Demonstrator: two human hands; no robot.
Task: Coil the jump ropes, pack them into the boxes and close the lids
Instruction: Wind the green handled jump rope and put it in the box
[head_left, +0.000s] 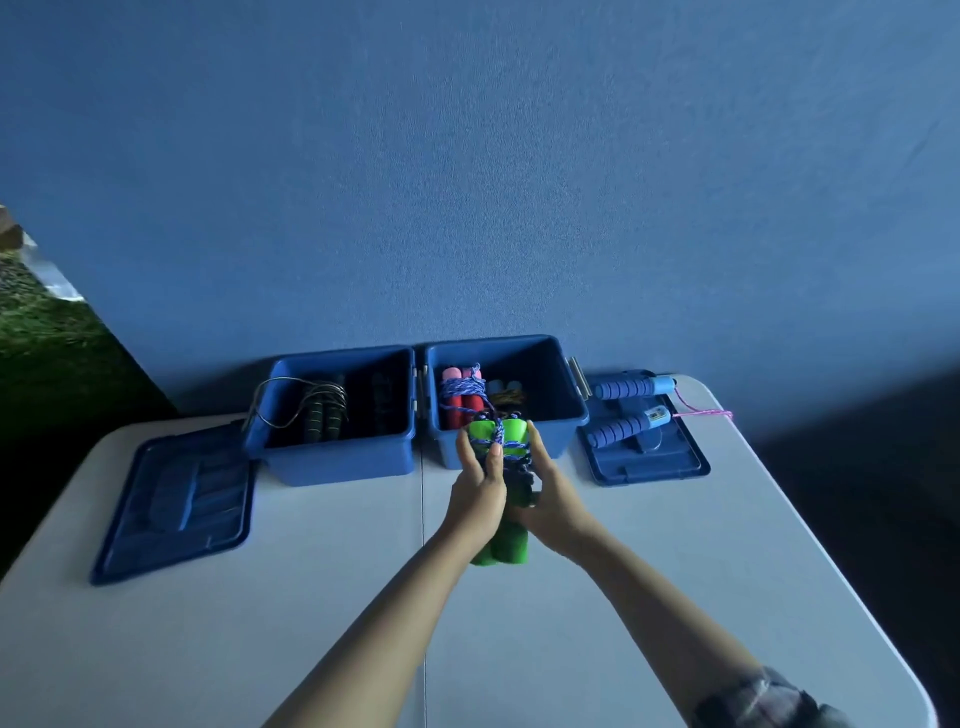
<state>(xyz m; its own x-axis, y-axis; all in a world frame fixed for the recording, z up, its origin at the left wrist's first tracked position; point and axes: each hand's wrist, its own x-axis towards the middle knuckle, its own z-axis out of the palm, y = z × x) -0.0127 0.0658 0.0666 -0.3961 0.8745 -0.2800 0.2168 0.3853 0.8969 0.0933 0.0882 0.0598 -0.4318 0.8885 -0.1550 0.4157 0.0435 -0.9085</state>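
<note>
the white table carries two open boxes; just in front of the right box, the left hand and right hand clasp the green-handled jump rope. light bundle: rigid handles, limp cord, best gripped across both handles.

No readable text in this view.

The small counter window on the blue jump rope handle, which lies on the right lid, is too small and blurred to read; the boxes carry no legible labels.
</note>
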